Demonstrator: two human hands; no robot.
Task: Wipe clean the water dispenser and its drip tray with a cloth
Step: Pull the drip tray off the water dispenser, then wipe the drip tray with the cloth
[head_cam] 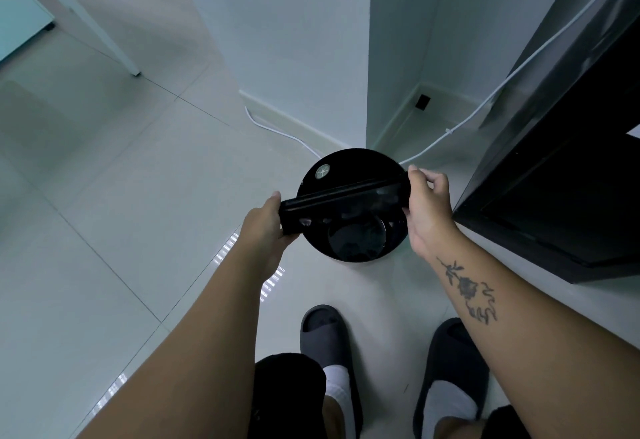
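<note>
Left hand (266, 228) and right hand (428, 210) grip the black drip tray (346, 201) over glossy pale floor tiles (121, 213).

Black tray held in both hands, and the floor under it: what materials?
The long black rectangular drip tray: likely glossy moulded plastic; it shows sheen and beaded droplets. The pale tiled floor: probably glazed ceramic or porcelain; grout lines and mirror-like light reflections. Neither is certain from looks alone.

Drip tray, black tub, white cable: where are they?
Drip tray (346, 201): head view, middle of its long face.
Black tub (349, 165): head view, far part of its top.
White cable (449, 131): head view, at its small tie.
</note>
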